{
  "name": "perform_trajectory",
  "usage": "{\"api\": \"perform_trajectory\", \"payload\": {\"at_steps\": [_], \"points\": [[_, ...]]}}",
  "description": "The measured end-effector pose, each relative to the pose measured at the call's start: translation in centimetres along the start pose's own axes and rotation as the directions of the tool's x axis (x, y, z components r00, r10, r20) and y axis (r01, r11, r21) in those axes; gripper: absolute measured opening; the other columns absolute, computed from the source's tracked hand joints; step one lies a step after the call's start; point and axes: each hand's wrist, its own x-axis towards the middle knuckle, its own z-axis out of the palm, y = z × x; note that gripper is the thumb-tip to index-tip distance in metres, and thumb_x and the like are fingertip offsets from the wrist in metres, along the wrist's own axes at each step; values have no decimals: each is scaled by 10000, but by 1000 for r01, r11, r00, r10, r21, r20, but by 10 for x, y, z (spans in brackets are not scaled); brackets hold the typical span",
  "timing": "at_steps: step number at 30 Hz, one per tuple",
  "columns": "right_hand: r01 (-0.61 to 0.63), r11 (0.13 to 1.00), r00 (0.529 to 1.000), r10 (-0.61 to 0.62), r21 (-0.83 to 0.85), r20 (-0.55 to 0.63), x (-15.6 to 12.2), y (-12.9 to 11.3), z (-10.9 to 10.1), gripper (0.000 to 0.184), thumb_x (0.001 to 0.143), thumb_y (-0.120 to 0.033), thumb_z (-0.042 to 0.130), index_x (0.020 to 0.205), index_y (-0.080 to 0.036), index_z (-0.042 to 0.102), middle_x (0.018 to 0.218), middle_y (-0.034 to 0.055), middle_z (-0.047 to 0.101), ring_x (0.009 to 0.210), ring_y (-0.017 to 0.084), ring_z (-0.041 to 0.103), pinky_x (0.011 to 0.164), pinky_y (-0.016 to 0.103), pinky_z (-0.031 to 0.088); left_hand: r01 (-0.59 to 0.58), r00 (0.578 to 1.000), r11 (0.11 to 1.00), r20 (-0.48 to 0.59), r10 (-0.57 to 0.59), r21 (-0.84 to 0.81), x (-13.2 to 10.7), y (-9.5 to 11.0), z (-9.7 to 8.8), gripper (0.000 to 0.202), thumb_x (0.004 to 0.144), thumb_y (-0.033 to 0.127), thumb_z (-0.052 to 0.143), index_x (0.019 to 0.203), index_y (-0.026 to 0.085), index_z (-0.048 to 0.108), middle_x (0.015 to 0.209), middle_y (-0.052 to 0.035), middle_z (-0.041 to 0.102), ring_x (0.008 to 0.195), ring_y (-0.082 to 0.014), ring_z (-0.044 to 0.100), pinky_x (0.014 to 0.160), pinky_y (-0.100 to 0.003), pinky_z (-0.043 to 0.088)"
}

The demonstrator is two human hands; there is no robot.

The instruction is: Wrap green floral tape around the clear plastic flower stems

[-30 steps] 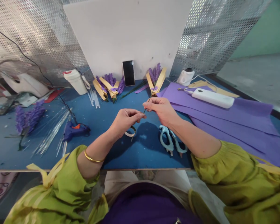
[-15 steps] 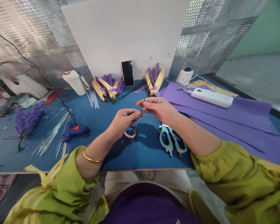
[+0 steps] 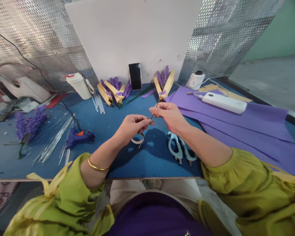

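A thin dark green stem [image 3: 159,99] slants up and to the right between my hands, over the middle of the blue table. Its lower part is pinched in the fingertips of my left hand [image 3: 135,127]. Slightly higher, my right hand [image 3: 169,114] has thumb and fingers closed on the same stem. Below my left hand lies a pale ring-shaped roll [image 3: 137,142], partly covered by the fingers. Scissors with light blue handles [image 3: 175,149] rest under my right forearm, their blades hidden.
Purple sheets [image 3: 238,127] cover the right side, with a white device [image 3: 223,102] on top. At the back stand wrapped purple flower bunches [image 3: 116,90] and a phone [image 3: 135,77]. A blue glue gun [image 3: 80,139], clear sticks [image 3: 55,139] and loose purple flowers [image 3: 30,123] lie left.
My right hand has shifted slightly right and down along the stem. The stem's lower end no longer shows below my left hand, which has stayed nearly in place.
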Motion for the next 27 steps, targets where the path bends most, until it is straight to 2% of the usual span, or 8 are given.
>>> {"api": "perform_trajectory", "payload": {"at_steps": [4, 8, 12, 15, 23, 27], "points": [[27, 998, 999, -29, -59, -39, 0, 2, 1, 370, 678, -370, 761, 494, -180, 502, 492, -46, 427, 551, 94, 397, 577, 269, 321, 12, 1000, 1000, -10, -12, 12, 0, 1, 1, 265, 773, 376, 656, 766, 115, 695, 538, 35, 485, 484, -54, 402, 481, -194, 305], [16, 999, 1000, -17, -33, -17, 0, 2, 0, 342, 693, -397, 748, 526, -179, 545, 544, -25, 496, 585, 103, 431, 597, 267, 352, 2, 1000, 1000, -9, -3, -15, 1, -2, -1, 252, 780, 366, 651, 769, 116, 684, 534, 37, 476, 485, -56, 407, 479, -192, 310], [-56, 995, 984, 40, 88, 173, 0, -2, -1, 229, 717, -387, 728, 681, -170, 667, 693, 11, 618, 658, 116, 516, 670, 278, 420, -8, 1000, 993, 2, 8, -121, 3, -7, -4, 262, 772, 388, 661, 775, 126, 673, 564, 40, 462, 496, -55, 410, 474, -189, 302], [-102, 986, 964, 64, 135, 260, -2, -4, -1, 186, 711, -336, 734, 718, -154, 693, 682, 10, 634, 614, 107, 525, 687, 296, 437, 4, 1000, 985, 28, 1, -174, 3, -9, -5, 266, 776, 391, 666, 789, 125, 676, 574, 40, 452, 502, -49, 404, 473, -182, 291], [-110, 983, 975, 78, 147, 208, -3, -3, 0, 193, 730, -302, 718, 636, -143, 659, 591, -2, 588, 561, 104, 521, 631, 288, 411, 86, 993, 965, 96, -63, -246, 2, -5, -7, 259, 793, 373, 649, 776, 115, 664, 638, 11, 523, 533, -53, 455, 507, -177, 350], [-88, 986, 974, 56, 140, 221, -1, 1, -2, 233, 720, -344, 732, 624, -151, 643, 606, -7, 575, 570, 107, 520, 617, 290, 406, 98, 988, 975, 136, -71, -202, 3, -4, -10, 226, 803, 325, 622, 804, 109, 688, 661, -8, 565, 544, -62, 494, 543, -187, 390]]}}
